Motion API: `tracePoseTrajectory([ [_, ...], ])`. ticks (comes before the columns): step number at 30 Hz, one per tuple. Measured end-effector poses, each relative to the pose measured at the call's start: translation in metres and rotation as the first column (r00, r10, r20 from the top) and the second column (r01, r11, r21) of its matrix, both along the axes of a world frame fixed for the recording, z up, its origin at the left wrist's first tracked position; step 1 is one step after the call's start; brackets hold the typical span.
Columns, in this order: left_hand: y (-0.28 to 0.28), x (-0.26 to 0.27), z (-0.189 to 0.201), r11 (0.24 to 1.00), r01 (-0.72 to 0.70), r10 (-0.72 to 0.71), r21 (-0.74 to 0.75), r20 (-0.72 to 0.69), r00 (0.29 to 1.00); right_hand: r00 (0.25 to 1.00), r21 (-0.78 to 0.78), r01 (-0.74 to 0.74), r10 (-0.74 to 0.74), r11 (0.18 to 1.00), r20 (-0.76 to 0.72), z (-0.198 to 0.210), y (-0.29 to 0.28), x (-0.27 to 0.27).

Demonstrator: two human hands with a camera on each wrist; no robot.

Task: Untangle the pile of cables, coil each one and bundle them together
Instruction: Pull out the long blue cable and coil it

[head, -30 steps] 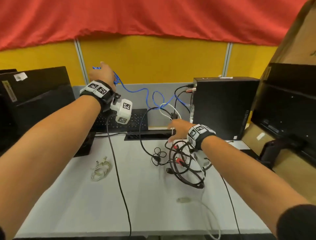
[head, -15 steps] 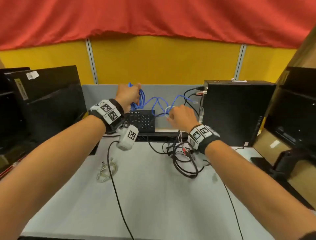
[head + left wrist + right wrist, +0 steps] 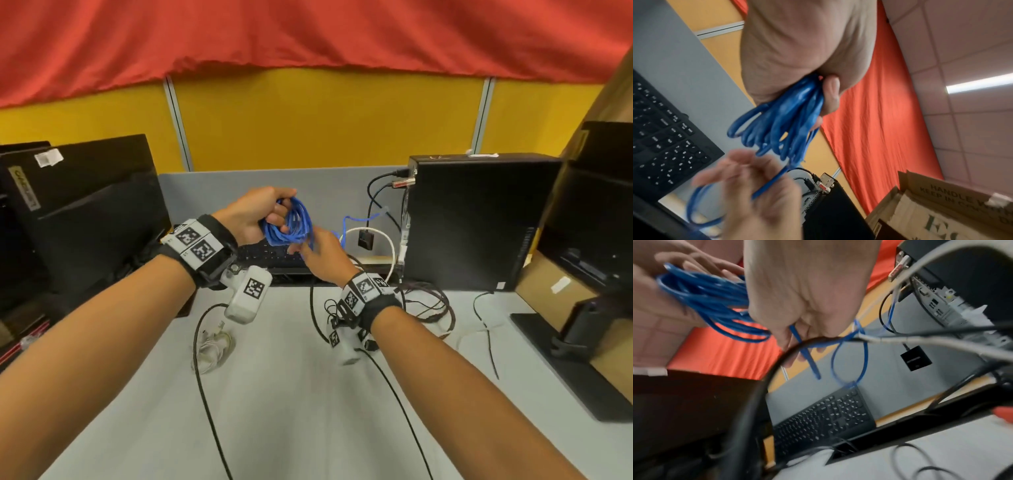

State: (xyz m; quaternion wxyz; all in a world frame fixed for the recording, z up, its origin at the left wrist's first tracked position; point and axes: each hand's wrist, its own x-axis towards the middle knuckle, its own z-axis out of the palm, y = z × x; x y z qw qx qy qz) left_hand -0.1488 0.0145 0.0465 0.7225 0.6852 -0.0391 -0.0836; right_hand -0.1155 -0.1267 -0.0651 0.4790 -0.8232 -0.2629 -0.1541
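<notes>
The blue cable (image 3: 291,224) was held in the air above the keyboard (image 3: 270,255), most of it gathered into a bunch of loops in the left hand (image 3: 255,214), whose fingers (image 3: 831,95) were curled round the bunch. The right hand (image 3: 320,255) sat just right of the coil, its fingers bent lightly round the loose blue tail, which in the right wrist view ran between them and on into a free loop with one end hanging down. That tail led further right of the coil toward a white cable (image 3: 371,233) arching in front of the black computer case (image 3: 479,219). Below and right of the coil, the remaining pile of dark cables (image 3: 423,303) lay on the table (image 3: 308,411), while below and left of it lay a small white cable bundle (image 3: 214,346). The likely trouble was in the tail: it appeared to cross the white cable and a thick black lead, so a pull to take in the next loop could snag there and drag those along. The left grip was also crowded, and a jerk might spill loops from the bunch.
</notes>
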Motion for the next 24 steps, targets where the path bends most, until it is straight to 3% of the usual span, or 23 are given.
tracePoseTrajectory([
  [3,0.016,0.005,0.0,0.985,-0.129,0.131,-0.116,0.008,0.991,0.999,-0.211,-0.019,0.01,0.977,-0.043,-0.022,-0.009,0.006],
  [6,0.041,0.014,-0.007,0.929,-0.284,0.291,-0.237,-0.004,0.957,0.998,-0.463,-0.056,0.059,0.885,-0.008,-0.042,-0.025,0.007],
  [8,0.056,0.022,-0.014,0.879,-0.389,0.401,-0.276,-0.014,0.916,0.997,-0.495,-0.062,0.077,0.867,0.01,-0.05,-0.03,0.006],
  [12,0.067,0.031,-0.043,0.846,-0.508,0.517,-0.163,0.016,0.856,0.991,-0.265,0.018,0.017,0.964,0.13,-0.055,-0.037,0.002],
  [14,0.062,0.03,-0.065,0.864,-0.5,0.504,-0.061,0.06,0.862,0.986,-0.247,0.141,-0.114,0.959,0.121,-0.053,-0.041,0.003],
  [17,0.05,0.024,-0.098,0.879,-0.467,0.446,0.095,0.179,0.877,0.945,-0.24,0.229,-0.274,0.944,-0.177,-0.051,-0.049,0.009],
  [21,0.031,0.013,-0.125,0.874,-0.399,0.305,0.277,0.327,0.895,0.814,0.066,0.125,-0.064,0.99,-0.577,-0.056,-0.054,0.016],
  [24,0.024,0.01,-0.133,0.871,-0.341,0.218,0.353,0.344,0.913,0.76,0.196,0.211,-0.034,0.958,-0.65,-0.056,-0.049,0.026],
])
